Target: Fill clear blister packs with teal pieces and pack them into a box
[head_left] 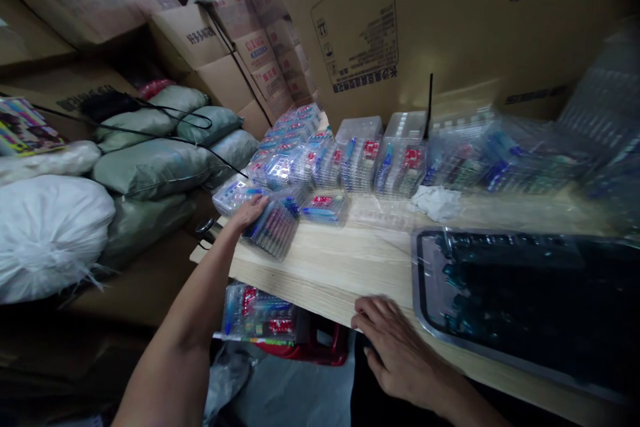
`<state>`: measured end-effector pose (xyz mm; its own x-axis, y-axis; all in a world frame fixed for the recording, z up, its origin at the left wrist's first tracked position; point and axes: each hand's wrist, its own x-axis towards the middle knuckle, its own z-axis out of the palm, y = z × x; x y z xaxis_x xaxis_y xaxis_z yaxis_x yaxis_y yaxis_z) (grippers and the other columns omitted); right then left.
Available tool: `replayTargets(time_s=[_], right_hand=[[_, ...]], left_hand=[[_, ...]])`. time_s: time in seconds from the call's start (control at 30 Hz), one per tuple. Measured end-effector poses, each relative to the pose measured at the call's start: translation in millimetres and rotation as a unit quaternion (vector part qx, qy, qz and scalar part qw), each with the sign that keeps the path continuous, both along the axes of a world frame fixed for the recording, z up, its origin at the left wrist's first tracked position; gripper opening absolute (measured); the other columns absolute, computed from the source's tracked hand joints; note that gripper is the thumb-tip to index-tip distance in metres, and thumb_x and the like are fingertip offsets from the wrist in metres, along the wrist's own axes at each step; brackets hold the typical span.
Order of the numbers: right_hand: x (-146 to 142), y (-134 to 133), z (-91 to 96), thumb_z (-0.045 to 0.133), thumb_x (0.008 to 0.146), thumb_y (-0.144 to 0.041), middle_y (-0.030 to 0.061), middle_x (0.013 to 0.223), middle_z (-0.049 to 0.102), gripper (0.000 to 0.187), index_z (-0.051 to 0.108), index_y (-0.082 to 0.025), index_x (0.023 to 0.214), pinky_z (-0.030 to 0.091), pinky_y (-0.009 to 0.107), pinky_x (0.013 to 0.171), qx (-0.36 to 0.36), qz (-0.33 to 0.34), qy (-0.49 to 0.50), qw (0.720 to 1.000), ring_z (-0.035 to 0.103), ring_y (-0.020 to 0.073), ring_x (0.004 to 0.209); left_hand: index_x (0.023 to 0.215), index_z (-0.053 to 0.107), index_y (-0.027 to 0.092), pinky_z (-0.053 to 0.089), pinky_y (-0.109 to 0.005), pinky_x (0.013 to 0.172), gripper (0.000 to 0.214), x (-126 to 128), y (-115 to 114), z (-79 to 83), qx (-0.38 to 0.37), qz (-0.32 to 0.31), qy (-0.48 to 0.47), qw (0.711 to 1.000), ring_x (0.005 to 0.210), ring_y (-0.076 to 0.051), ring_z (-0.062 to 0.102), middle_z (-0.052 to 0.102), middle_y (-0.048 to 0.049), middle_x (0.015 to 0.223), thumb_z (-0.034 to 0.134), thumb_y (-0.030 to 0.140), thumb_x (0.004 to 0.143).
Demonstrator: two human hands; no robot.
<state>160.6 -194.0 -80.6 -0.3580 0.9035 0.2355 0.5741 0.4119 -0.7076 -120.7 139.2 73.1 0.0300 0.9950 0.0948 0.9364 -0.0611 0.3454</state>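
Observation:
My left hand point(251, 210) reaches out to the far left of the table, its fingers closed over the top edge of a stack of clear plastic cases point(273, 230). Reddish and blue parts show through the plastic. Beside it on the right lies a clear case point(324, 208) with a red label and a blue item inside. My right hand point(393, 350) rests at the table's front edge, fingers loosely bent and apart, with nothing visible in it.
More packed clear cases point(400, 163) line the back of the wooden table point(350, 253). A dark-filled tray point(423, 293) stands at right, near crumpled white tissue point(437, 203). Below the edge, cases point(257, 313) sit by a red stool point(330, 347). Sacks point(150, 167) and cartons fill the left.

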Motion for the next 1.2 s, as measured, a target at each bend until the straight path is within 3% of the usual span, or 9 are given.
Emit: replayTargets(time_s=[0.13,0.3,0.47,0.53,0.63,0.77,0.9,1.07,1.2], right_hand=[[-0.9,1.4,2.5,0.055,0.079,-0.013,0.0098,0.133,0.052,0.035,0.06,-0.021,0.113,0.03,0.051,0.114,-0.008,-0.006,-0.009,1.0,0.043,0.0286,0.126],[0.0,3.4,6.5,0.056,0.08,-0.013,0.0092,0.128,0.054,0.032,0.06,-0.021,0.111,0.032,0.048,0.111,-0.011,-0.006,-0.012,1.0,0.044,0.0276,0.122],[2.0,4.5,7.1,0.056,0.078,-0.014,0.0082,0.124,0.054,0.03,0.06,-0.021,0.108,0.031,0.047,0.112,-0.004,-0.003,0.007,1.0,0.044,0.0276,0.12],[2.8,5.0,8.5,0.056,0.077,-0.014,0.0081,0.121,0.054,0.029,0.06,-0.021,0.105,0.031,0.046,0.111,-0.003,-0.005,0.012,1.0,0.044,0.0273,0.119],[4.4,5.4,10.9,0.057,0.076,-0.014,0.0086,0.119,0.055,0.029,0.06,-0.02,0.105,0.033,0.046,0.109,-0.003,-0.003,0.009,1.0,0.045,0.0275,0.118],[7.6,4.7,11.4,0.057,0.077,-0.016,0.0096,0.119,0.055,0.028,0.06,-0.02,0.104,0.032,0.047,0.109,0.0,0.0,0.008,1.0,0.045,0.0282,0.118],[10.3,4.2,9.8,0.058,0.079,-0.018,0.0102,0.118,0.055,0.023,0.06,-0.019,0.102,0.031,0.047,0.109,0.002,0.004,0.012,1.0,0.045,0.0288,0.117],[11.9,4.3,8.8,0.057,0.081,-0.02,0.011,0.12,0.055,0.024,0.061,-0.019,0.105,0.029,0.047,0.111,0.003,0.006,0.021,1.0,0.044,0.0292,0.119],[13.7,3.3,10.1,0.057,0.083,-0.021,0.0118,0.122,0.055,0.025,0.061,-0.018,0.107,0.028,0.048,0.112,0.006,0.005,0.021,1.0,0.042,0.0299,0.122]], left_hand=[[0.128,0.064,0.02,0.046,-0.037,0.105,0.065,-0.1,-1.4,-10.2,-0.042,-0.032,0.021,0.998,0.122,-0.03,0.061,0.068,-0.0107,0.129,0.051,0.067,0.084],[0.14,0.053,0.02,0.044,-0.037,0.107,0.069,-0.9,-18.2,-4.2,-0.047,-0.063,0.004,0.997,0.125,-0.028,0.058,0.061,-0.0112,0.138,0.048,0.063,0.087],[0.122,0.059,0.016,0.056,-0.036,0.084,0.06,0.8,-64.7,11.3,0.085,-0.007,-0.02,0.996,0.101,-0.026,0.066,0.068,-0.0125,0.115,0.044,0.063,0.088],[0.112,0.064,0.018,0.055,-0.036,0.085,0.058,-1.1,-88.3,13.9,0.086,-0.01,0.021,0.996,0.098,-0.027,0.066,0.069,-0.0101,0.107,0.048,0.066,0.085],[0.119,0.063,0.02,0.051,-0.039,0.097,0.064,-6.8,-111.4,9.3,0.081,-0.057,0.098,0.99,0.11,-0.029,0.063,0.065,-0.0105,0.121,0.057,0.07,0.078],[0.135,0.052,0.019,0.048,-0.042,0.103,0.083,-17.3,-111.7,-5.3,0.042,-0.06,0.126,0.989,0.118,-0.032,0.06,0.061,-0.013,0.13,0.067,0.069,0.071],[0.138,0.047,0.019,0.048,-0.043,0.103,0.087,-20.4,-104.3,-11.1,0.036,-0.036,0.138,0.989,0.117,-0.032,0.061,0.062,-0.0134,0.127,0.07,0.067,0.07],[0.133,0.053,0.016,0.045,-0.045,0.106,0.084,-0.3,-104.5,-6.3,0.088,-0.019,0.18,0.98,0.124,-0.035,0.055,0.056,-0.0168,0.133,0.066,0.071,0.07],[0.136,0.052,0.012,0.048,-0.043,0.101,0.084,13.1,-100.7,-9.1,0.078,-0.019,0.197,0.977,0.115,-0.034,0.06,0.059,-0.0181,0.129,0.068,0.065,0.072]])
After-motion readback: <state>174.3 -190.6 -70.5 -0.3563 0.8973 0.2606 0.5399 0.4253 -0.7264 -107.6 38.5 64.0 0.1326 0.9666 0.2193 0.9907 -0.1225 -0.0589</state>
